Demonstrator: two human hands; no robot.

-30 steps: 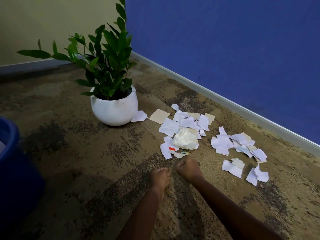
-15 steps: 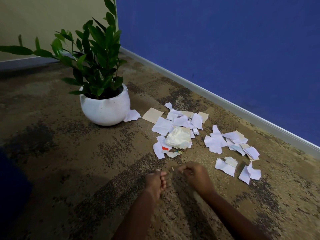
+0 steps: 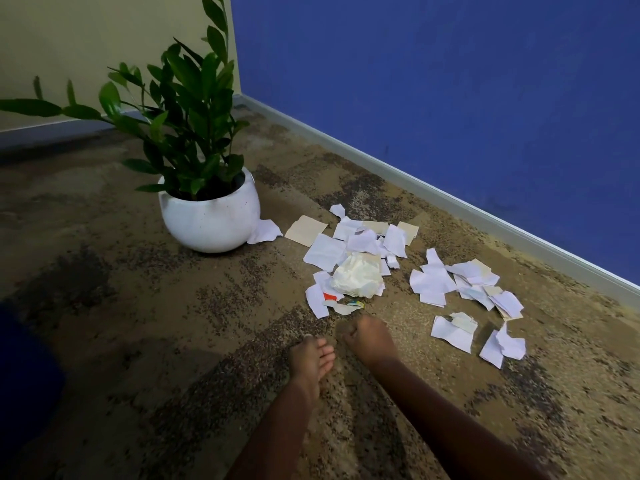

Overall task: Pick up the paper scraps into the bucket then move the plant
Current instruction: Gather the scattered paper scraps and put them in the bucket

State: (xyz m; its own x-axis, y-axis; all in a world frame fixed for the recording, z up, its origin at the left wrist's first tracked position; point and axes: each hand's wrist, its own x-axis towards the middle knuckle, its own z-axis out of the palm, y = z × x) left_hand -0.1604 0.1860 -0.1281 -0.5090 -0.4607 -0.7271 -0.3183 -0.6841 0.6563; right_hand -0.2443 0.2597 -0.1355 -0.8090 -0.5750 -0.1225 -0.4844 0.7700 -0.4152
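We are at the scrap-gathering step: our right hand [image 3: 369, 337] is clenched, our left hand [image 3: 311, 358] loosely curled, both apparently empty, just near of the paper scraps [image 3: 356, 268] on the carpet [image 3: 145, 306]. Next we likely reach farther and pinch up the nearest scraps for the blue bucket [image 3: 24, 368] at far left.

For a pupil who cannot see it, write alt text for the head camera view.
Two bare hands, the left hand and the right hand curled, reach over patterned carpet towards scattered paper scraps. A plant in a white pot stands left of the scraps, by a blue wall.

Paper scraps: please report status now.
Both hands, left and right, closed, just short of paper scraps. Scraps on carpet. Nothing blocking.
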